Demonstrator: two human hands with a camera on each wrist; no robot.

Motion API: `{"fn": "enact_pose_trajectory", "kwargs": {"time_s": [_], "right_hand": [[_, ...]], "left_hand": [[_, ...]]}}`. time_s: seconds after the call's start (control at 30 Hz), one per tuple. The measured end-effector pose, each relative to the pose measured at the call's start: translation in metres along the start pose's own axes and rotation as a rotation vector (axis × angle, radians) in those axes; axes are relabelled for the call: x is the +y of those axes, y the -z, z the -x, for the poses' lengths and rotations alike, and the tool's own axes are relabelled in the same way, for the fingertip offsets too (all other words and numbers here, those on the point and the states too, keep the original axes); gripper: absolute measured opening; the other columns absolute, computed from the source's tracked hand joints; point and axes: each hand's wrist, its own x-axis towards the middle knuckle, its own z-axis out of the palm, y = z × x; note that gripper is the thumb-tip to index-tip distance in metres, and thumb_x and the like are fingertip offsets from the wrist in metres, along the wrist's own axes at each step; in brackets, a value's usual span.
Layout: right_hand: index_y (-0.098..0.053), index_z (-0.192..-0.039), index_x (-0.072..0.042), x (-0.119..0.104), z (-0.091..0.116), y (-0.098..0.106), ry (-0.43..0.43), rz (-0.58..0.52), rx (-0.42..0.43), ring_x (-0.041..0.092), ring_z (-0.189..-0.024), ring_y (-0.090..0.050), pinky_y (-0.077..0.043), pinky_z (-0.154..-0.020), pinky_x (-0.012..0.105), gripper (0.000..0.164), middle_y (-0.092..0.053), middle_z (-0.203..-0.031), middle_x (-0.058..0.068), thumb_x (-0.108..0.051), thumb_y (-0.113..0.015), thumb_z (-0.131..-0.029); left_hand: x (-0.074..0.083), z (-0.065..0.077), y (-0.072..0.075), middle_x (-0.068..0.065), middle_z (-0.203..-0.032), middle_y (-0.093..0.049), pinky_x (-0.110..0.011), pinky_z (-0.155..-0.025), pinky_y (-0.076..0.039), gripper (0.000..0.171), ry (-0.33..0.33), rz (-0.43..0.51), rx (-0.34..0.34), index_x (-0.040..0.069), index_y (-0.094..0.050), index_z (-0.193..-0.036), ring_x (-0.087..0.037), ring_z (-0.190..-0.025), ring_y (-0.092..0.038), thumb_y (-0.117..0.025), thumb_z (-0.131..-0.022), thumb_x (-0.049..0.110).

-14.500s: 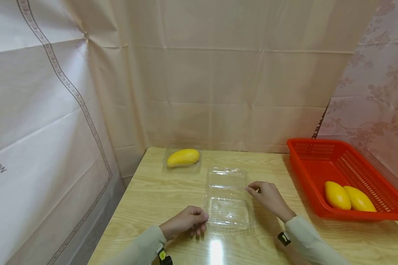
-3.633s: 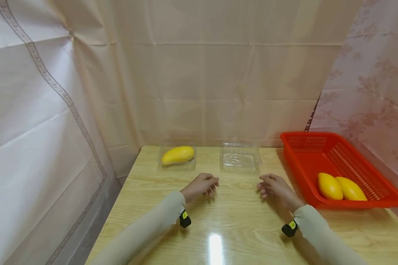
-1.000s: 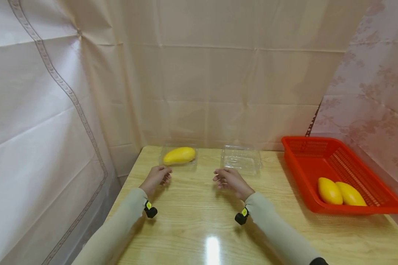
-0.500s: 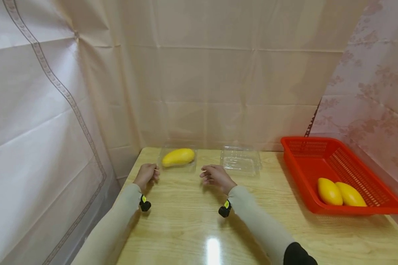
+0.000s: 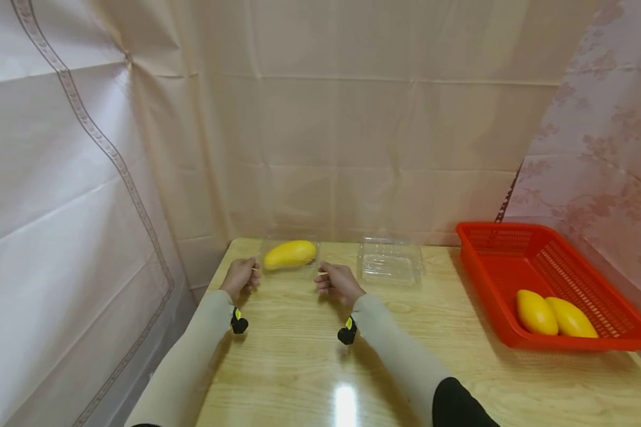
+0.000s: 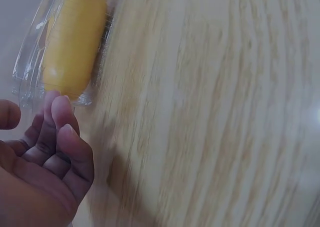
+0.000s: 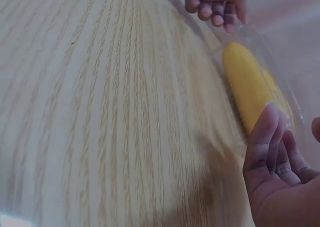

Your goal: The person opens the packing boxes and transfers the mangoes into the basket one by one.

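A yellow mango lies inside a clear plastic clamshell box at the back left of the table. My left hand is at the box's left end, its fingertips right by the plastic in the left wrist view. My right hand is at the right end, fingers loosely bent. In the right wrist view the right fingertips overlap the near end of the mango, and the left hand shows beyond it. Both thumbs stand apart from the fingers.
Right of the mango's box sits a second clear plastic box with nothing in it. A red plastic basket stands at the right, holding two mangoes. A cloth wall rises behind the wooden table.
Earlier, both hands were at the second box, which lay spread out mid-table; it then went to the back. Over the last second my right hand moved left, and both hands came to the mango's box.
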Motion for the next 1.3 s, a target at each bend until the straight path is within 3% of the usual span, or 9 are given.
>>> {"fn": "enact_pose_trajectory", "kwargs": {"time_s": [0.23,0.43,0.77,1.1,1.3], "right_hand": [[-0.054,-0.131,0.013,0.000,-0.006,-0.011,-0.005,0.022,0.018,0.012,-0.065,-0.060,-0.056,-0.063,0.024,0.051,-0.067,-0.090,0.012,-0.033,-0.053,-0.109],[-0.055,-0.128,0.011,-0.002,-0.014,-0.012,0.004,-0.022,0.066,0.014,-0.064,-0.062,-0.058,-0.064,0.027,0.044,-0.069,-0.093,0.019,-0.029,-0.055,-0.108],[-0.057,-0.125,0.018,0.001,-0.027,-0.015,0.013,-0.110,0.098,0.011,-0.062,-0.059,-0.053,-0.059,0.022,0.035,-0.068,-0.085,0.013,-0.011,-0.060,-0.105],[-0.058,-0.127,0.017,-0.001,-0.024,-0.011,-0.009,-0.009,-0.043,0.007,-0.062,-0.059,-0.053,-0.061,0.020,0.036,-0.069,-0.082,0.006,-0.011,-0.057,-0.104],[-0.055,-0.126,0.019,-0.003,-0.019,-0.010,0.003,0.014,-0.058,0.008,-0.063,-0.059,-0.054,-0.062,0.020,0.034,-0.068,-0.083,0.006,-0.007,-0.055,-0.104]], "left_hand": [[0.001,0.000,-0.003,-0.007,-0.079,-0.064,-0.026,-0.047,-0.044,0.034,-0.018,-0.008,0.003,-0.004,-0.060,-0.114,-0.014,-0.058,-0.057,-0.044,-0.110,0.027],[0.004,0.000,-0.003,-0.007,-0.082,-0.062,-0.027,-0.050,-0.044,0.034,-0.040,-0.027,0.003,-0.002,-0.060,-0.112,-0.014,-0.060,-0.057,-0.044,-0.111,0.029],[0.001,-0.002,0.000,-0.009,-0.084,-0.065,-0.026,-0.052,-0.045,0.040,-0.033,-0.035,-0.026,-0.004,-0.060,-0.116,-0.013,-0.060,-0.058,-0.045,-0.111,0.033],[0.002,0.005,0.005,-0.010,-0.086,-0.066,-0.026,-0.051,-0.046,0.040,-0.019,-0.038,-0.032,-0.006,-0.062,-0.117,-0.014,-0.061,-0.059,-0.044,-0.111,0.029],[0.002,0.007,0.006,-0.010,-0.086,-0.066,-0.026,-0.053,-0.046,0.037,-0.031,-0.051,-0.041,-0.005,-0.062,-0.115,-0.015,-0.063,-0.060,-0.044,-0.111,0.027]]}}
